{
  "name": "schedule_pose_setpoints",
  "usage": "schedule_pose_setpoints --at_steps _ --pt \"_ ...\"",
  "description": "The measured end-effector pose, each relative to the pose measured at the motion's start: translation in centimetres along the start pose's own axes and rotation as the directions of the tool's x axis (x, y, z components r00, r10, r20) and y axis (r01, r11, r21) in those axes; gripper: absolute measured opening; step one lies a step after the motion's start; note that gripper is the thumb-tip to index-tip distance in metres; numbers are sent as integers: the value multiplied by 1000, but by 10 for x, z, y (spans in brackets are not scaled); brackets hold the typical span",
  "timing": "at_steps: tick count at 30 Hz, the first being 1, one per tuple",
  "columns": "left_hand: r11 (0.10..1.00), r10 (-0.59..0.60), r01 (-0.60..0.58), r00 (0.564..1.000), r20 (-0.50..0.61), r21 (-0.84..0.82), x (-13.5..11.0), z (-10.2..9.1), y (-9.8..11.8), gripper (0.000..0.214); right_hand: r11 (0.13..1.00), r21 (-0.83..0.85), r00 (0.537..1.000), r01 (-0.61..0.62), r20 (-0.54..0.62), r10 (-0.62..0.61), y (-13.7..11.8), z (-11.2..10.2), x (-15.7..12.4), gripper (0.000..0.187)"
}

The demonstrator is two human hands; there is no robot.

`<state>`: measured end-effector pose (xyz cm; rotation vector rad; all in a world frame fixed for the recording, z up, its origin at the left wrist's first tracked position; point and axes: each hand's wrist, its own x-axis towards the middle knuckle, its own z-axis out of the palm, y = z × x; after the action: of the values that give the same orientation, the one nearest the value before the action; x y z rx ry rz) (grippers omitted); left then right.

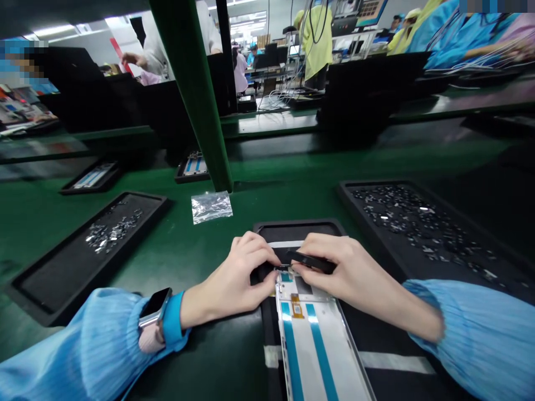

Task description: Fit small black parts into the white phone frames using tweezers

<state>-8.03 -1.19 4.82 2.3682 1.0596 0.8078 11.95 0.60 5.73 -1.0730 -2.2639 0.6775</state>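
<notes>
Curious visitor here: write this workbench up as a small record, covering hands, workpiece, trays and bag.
Left hand: fingertips at the far end of the silvery panel; exact grip unclear
Right hand: holds a black tool over that end
Silvery panel: two long blue strips
Left tray: small shiny pieces
Right tray: many small dark pieces
Clear bag: on the green table

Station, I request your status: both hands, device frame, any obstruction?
Left hand at silver device frame, upper corner. Right hand gripping black pen-like tool. Blue strips facing up. Fingers partly hide frame's top end.
</notes>
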Motion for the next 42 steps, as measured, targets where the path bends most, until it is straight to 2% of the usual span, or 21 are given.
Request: schedule_pose_setpoints --at_steps 8,14,21,24,26,29,32,38,42 --pt "1000 -14 14 1000 1 14 0 0 1 9 998 20 998 62 -15 -62 2 3 0 6" --pt "999 -22 22 1000 5 34 0 0 1 7 998 19 998 63 -13 -62 1 7 -2 11" --pt "998 51 -52 998 29 46 0 0 1 15 998 -35 998 51 45 -49 -3 6 2 14" --pt "991 79 -84 995 55 103 0 -2 3 17 1000 -20 996 -2 86 4 -3 2 8 13" --pt "980 103 -116 991 87 161 1 -3 4 18 996 28 986 -84 148 79 -2 -2 12 11" --pt "953 143 -169 983 117 251 4 -5 7 18 958 161 945 -239 264 192 4 -6 16 8" --pt "919 194 -228 972 137 321 7 -6 8 17 898 274 914 -343 317 252 10 -6 16 7" --pt "858 240 -307 948 207 412 11 -8 11 14 892 258 908 -371 303 290 10 -2 17 5" --pt "825 244 -332 939 243 457 12 -9 14 14 926 191 929 -327 246 278 7 1 19 6"
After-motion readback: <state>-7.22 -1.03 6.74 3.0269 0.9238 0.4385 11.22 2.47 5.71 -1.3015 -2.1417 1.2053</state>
